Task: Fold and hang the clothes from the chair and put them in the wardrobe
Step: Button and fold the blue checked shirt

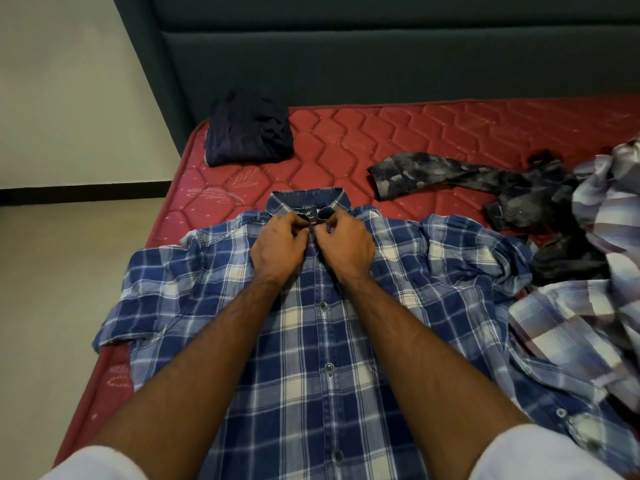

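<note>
Grip: left hand (280, 244), right hand (348, 244) pinch shirt (311, 358) placket.

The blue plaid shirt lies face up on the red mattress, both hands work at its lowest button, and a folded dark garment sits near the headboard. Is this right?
Not quite. The head view shows the left hand and right hand pinching the blue plaid shirt just below the collar, not at its lowest button. The rest holds.

I see blue plaid shirt (311, 341) flat, front up, buttoned, collar away from me. Folded navy garment (247, 129) at mattress corner. Dark camo shirt (485, 188) and grey plaid shirt (588, 271) crumpled right.
</note>
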Tool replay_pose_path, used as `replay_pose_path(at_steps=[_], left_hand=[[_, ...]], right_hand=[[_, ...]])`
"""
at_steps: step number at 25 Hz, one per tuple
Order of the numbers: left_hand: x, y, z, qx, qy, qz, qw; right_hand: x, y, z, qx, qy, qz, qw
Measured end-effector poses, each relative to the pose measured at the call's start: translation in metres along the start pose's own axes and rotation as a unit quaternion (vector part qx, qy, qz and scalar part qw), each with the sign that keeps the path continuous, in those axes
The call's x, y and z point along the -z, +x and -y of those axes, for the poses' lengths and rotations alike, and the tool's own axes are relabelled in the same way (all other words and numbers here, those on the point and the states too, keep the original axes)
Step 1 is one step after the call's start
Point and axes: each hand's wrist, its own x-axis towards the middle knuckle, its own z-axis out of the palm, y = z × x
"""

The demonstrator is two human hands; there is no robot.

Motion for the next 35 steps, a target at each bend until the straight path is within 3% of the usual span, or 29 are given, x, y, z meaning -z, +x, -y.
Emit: replay_pose_path(at_steps=[6,11,15,22,25,27,35], left_hand=[[0.002,0.019,-0.022,0.172,-0.123,0.064,0.975],[0.002,0.021,-0.017,0.226,-0.289,0.065,0.928],[0.005,0.018,-0.017,0.235,-0.322,0.069,0.914],[0.007,0.010,-0.021,0.243,-0.353,0.076,0.901],[0.000,0.008,-0.018,0.232,-0.317,0.070,0.917],[-0.008,0.010,-0.013,0.233,-0.288,0.050,0.928],[-0.024,0.022,0.005,0.234,-0.338,0.066,0.909]], right_hand=[[0.013,-0.001,-0.016,-0.068,0.224,0.029,0.972],[0.010,0.005,-0.022,-0.096,0.318,0.099,0.938],[0.006,0.009,-0.016,-0.114,0.304,0.117,0.938],[-0.004,0.001,-0.008,-0.098,0.262,0.069,0.957],[-0.002,-0.006,-0.013,-0.102,0.304,-0.001,0.947],[-0.003,-0.010,-0.016,-0.082,0.327,0.001,0.941],[-0.008,-0.010,-0.012,-0.053,0.227,0.002,0.973]])
